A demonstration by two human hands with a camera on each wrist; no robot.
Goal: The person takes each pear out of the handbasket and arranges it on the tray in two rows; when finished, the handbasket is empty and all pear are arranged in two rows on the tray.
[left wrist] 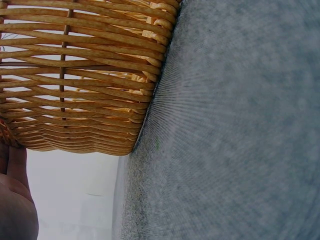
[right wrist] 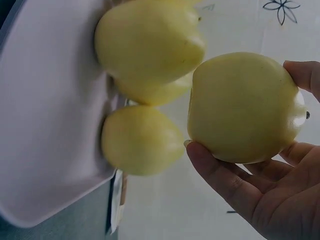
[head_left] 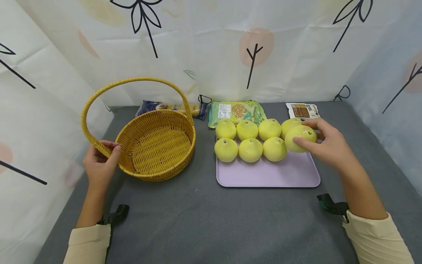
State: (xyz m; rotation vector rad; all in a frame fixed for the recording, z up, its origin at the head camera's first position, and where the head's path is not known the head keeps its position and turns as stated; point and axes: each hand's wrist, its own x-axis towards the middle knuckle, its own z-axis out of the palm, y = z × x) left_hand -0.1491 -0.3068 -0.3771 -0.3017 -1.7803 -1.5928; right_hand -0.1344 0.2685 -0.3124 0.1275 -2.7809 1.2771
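Note:
A yellow wicker basket (head_left: 158, 146) stands on the left of the table, its tall handle (head_left: 132, 81) arching above the rim. My left hand (head_left: 101, 157) grips the lower left end of that handle; in the left wrist view only part of the hand (left wrist: 17, 195) shows beside the woven wall. On the right, my right hand (head_left: 326, 141) holds a round yellow-green fruit (right wrist: 245, 107) between thumb and fingers, raised off the lilac tray (head_left: 267, 178). Several similar fruits (head_left: 250, 150) sit in two rows on the tray, one (head_left: 290, 125) partly hidden behind the held fruit.
Along the back edge lie a blue and yellow packet (head_left: 174, 107) behind the basket, a green packet (head_left: 235, 112) behind the tray, and a small white and brown packet (head_left: 302, 110). Patterned white cloth (head_left: 211, 47) hangs around the grey table (head_left: 197, 220).

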